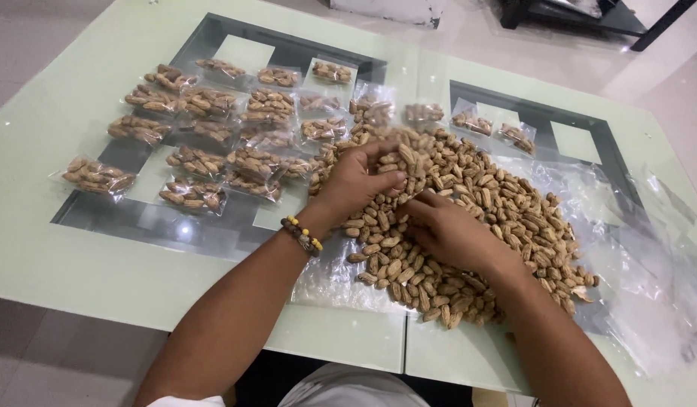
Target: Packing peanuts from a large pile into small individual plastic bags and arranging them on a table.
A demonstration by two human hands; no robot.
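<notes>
A broad heap of tan, unshelled peanuts (469,226) lies on crinkled clear plastic sheeting (635,264) on the pale green glass counter (55,256). To the left of the heap, some two dozen small clear packets of peanuts (205,128) lie already filled; a few more lie beyond it. By the look of it, most of the nuts are still loose. The left hand (356,185), a beaded bracelet (303,235) at its wrist, has its grip closed on a few nuts at the heap's near-left edge. The right hand (450,234) rests on the heap just beside it; whether its grip holds anything, I cannot tell.
</notes>
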